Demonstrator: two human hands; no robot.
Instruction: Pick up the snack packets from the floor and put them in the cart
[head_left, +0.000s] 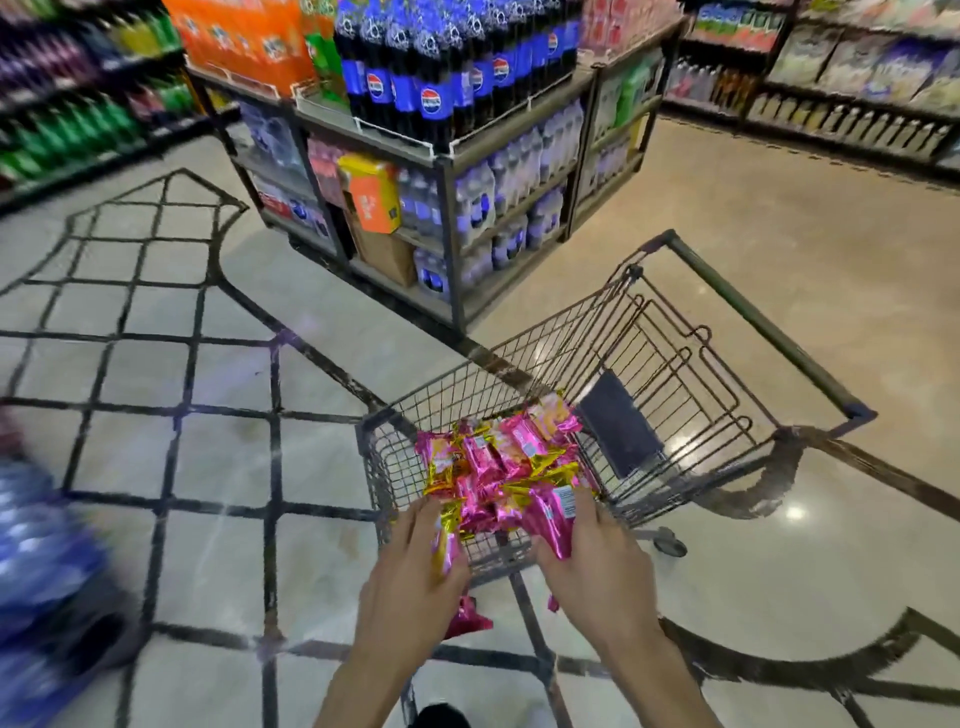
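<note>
Packets (501, 457), pink and gold, lie heaped in the near end of the cart (618, 353), which stands on the floor (208, 457) before a shelf (447, 171) of bottles. Left hand (415, 577) and right hand (597, 566) each clutch packets at the cart's near rim

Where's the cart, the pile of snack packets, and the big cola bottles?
cart (753, 317): head view, on its green push handle.
snack packets (506, 457): head view, on the middle of the pink and gold pile in the cart.
cola bottles (431, 104): head view, on one bottle's blue label.
</note>
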